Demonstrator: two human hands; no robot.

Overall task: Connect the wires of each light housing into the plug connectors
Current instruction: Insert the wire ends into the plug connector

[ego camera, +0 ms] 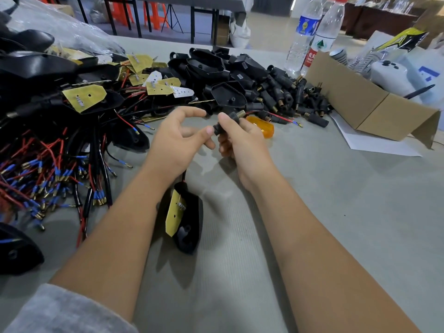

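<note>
Right hand [237, 138] is pinching the plug connector [228, 122] steady; left hand [177, 138], fingers loosely curled, is apparently feeding the light housing [188, 224] wires.

Wire pile [48, 169] crowds left; table [336, 200] right seems open.

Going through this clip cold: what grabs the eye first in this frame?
Dead centre, the right hand has a grip on a black plug connector with a brass threaded end, while the left hand meets it, thumb on its near end. Below them a black light housing with a yellow board lies on the grey table. To the left sprawls a tangle of red and black wires with blue-sleeved tips; a heap of connectors sits behind.
</note>
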